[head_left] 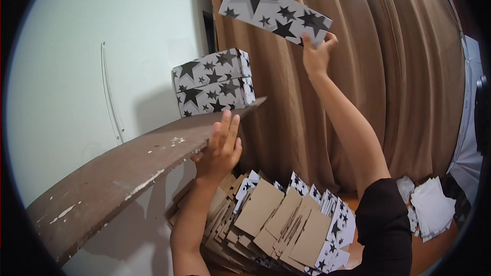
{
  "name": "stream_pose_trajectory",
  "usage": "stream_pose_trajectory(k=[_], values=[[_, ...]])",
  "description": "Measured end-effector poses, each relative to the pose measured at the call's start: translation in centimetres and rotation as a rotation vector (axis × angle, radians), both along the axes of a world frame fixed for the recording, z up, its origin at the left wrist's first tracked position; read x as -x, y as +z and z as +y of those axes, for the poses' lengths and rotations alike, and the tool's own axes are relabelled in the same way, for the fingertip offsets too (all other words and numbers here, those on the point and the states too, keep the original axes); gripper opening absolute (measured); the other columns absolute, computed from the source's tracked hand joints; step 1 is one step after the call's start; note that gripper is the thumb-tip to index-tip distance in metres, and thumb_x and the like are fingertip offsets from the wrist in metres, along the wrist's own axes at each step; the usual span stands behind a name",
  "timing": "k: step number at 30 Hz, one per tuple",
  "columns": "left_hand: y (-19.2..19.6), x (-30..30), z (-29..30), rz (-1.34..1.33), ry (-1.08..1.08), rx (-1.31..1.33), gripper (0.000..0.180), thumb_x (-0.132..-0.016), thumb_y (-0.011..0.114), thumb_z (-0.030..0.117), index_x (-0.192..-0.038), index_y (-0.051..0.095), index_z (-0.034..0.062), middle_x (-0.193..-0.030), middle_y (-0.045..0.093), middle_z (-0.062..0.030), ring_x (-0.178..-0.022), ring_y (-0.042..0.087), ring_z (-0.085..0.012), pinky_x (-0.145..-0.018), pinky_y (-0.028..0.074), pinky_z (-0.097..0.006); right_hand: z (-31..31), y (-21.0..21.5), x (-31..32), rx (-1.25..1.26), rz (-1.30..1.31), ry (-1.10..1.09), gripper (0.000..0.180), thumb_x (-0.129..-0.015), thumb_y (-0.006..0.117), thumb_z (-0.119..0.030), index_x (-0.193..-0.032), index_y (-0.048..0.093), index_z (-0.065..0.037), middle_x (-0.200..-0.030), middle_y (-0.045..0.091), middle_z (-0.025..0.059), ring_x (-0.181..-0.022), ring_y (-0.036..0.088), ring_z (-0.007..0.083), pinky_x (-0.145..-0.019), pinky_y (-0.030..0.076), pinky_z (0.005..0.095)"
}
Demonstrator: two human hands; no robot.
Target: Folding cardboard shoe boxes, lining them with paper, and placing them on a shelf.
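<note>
Right hand point(316, 56) raised high, arm stretched up in front of the brown curtain point(368, 71), fingers pinching the lower right end of a long star-printed box point(273, 14) (white with black stars). Box is tilted, its left end higher, up in the air and clear of everything else. Left hand point(221, 148) is open, fingers straight and together, palm pressed against the front edge of the wooden shelf point(128, 168), holding nothing. Shelf is dark brown with chipped white paint spots, and runs from lower left up toward the curtain. On its far end sit two stacked star boxes point(214, 83) of the same pattern, one on top of the other, close to the pale wall point(92, 61). The raised box is above and to the right of that stack, well apart from it. Below the hands a big pile of flat cardboard blanks point(286, 220) leans in rows, brown side up mostly, star print showing at the edges. At right, past the black sleeve point(383, 225), a loose heap of white sheets point(432, 207) on an orange-brown surface (cannot tell what kind).
</note>
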State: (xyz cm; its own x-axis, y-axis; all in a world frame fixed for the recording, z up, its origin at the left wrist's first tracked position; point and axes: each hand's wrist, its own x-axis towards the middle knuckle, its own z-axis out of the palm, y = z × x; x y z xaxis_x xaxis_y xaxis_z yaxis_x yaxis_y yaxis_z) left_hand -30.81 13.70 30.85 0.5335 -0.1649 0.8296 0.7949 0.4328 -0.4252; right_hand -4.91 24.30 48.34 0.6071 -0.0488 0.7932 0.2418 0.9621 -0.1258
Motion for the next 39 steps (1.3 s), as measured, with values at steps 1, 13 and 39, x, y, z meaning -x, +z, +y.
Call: stream_pose_trajectory(k=[1, 13, 39], values=[[0.1, 0.4, 0.1, -0.012, 0.041, 0.029, 0.049, -0.078, 0.059, 0.040, -0.124, 0.056, 0.0245, -0.137, 0.045, -0.0004, -0.131, 0.023, -0.0241, -0.109, 0.014, -0.029, 0.1, 0.9, 1.4, -0.018, -0.011, 0.005, 0.062, -0.084, 0.065, -0.024, -0.123, 0.020, -0.003, -0.119, 0.045, 0.0233, -0.109, 0.051, 0.0334, -0.093, 0.039, 0.0388], [1.0, 2.6, -0.3, 0.215, 0.109, -0.077, 0.043, -0.077, 0.054, 0.040, -0.116, 0.063, 0.0233, -0.112, 0.058, 0.0071, -0.126, 0.028, -0.0179, -0.107, 0.018, -0.044, 7.9, 5.9, 9.1, 0.202, -0.218, 0.036, 0.043, -0.077, 0.067, -0.027, -0.110, 0.054, -0.004, -0.108, 0.058, 0.0230, -0.104, 0.055, 0.0354, -0.089, 0.042, 0.0401], [2.3, 4.7, 1.4, 0.480, 0.229, -0.048, 0.023, -0.083, 0.048, 0.030, -0.076, 0.067, 0.0200, -0.107, 0.065, -0.0005, -0.100, 0.057, -0.0124, -0.107, 0.021, -0.038, 8.3, 5.6, 19.1, 0.672, -0.630, 0.049, 0.054, -0.095, 0.034, -0.038, -0.145, 0.016, -0.027, -0.142, 0.039, 0.0089, -0.137, 0.021, 0.0348, -0.100, -0.006, 0.0667]])
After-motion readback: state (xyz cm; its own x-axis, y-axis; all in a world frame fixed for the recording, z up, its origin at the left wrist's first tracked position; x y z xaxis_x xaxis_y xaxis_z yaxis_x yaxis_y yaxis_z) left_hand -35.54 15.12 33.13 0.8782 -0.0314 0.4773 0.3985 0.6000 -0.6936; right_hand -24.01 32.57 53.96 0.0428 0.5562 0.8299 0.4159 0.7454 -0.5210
